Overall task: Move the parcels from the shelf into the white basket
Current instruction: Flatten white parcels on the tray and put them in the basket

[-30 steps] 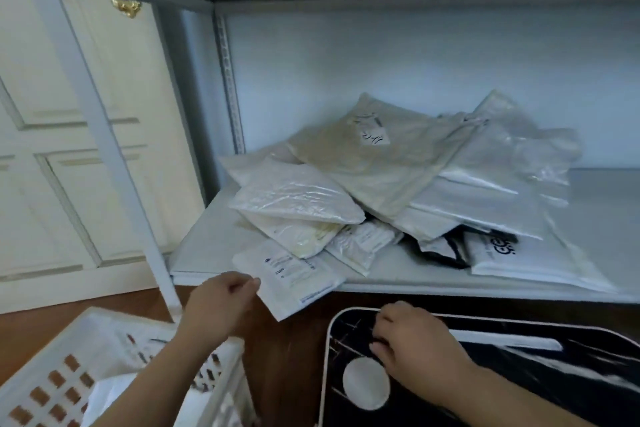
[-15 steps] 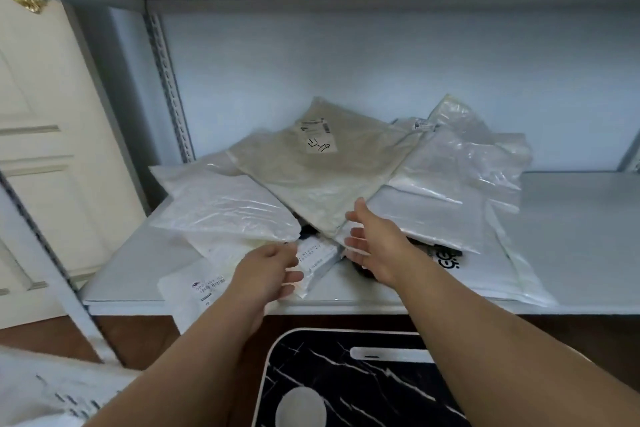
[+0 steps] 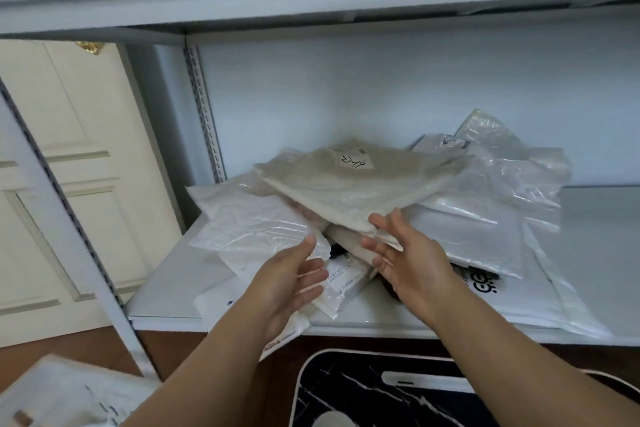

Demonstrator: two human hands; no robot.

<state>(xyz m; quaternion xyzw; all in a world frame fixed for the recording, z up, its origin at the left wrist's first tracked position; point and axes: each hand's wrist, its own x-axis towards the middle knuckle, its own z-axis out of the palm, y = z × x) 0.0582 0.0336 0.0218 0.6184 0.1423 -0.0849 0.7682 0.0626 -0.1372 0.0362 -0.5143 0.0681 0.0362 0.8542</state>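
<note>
Currently we see the parcels (image 3: pixel 346 204) heaped on the grey shelf (image 3: pixel 595 253), toward its left half, overlapping one another. Uppermost lies a beige parcel (image 3: pixel 349 191); its long axis runs from the rear left toward the front right, and one corner points forward at the hands. It carries a small white label (image 3: pixel 353 162) with handwritten black marks that we cannot read with confidence. To its left we note a white plastic parcel (image 3: pixel 256 222), long axis roughly parallel to the shelf's front edge. At the right, clear bags (image 3: pixel 502 184) lie over a white mailer (image 3: pixel 519 298) printed with large black characters, partly covered and illegible. A small packet (image 3: pixel 346 282) between the hands bears fine printed lines, too small to read.

We find the left hand (image 3: pixel 291 282) with fingers straight and spread, palm turned right, gripping nothing, just below the white parcel's edge. The right hand (image 3: pixel 405 253) is likewise spread, its fingertips (image 3: pixel 375 220) touching the beige parcel's front corner.

At the lower left a white basket (image 3: pixel 41 402) shows, blurred
</note>
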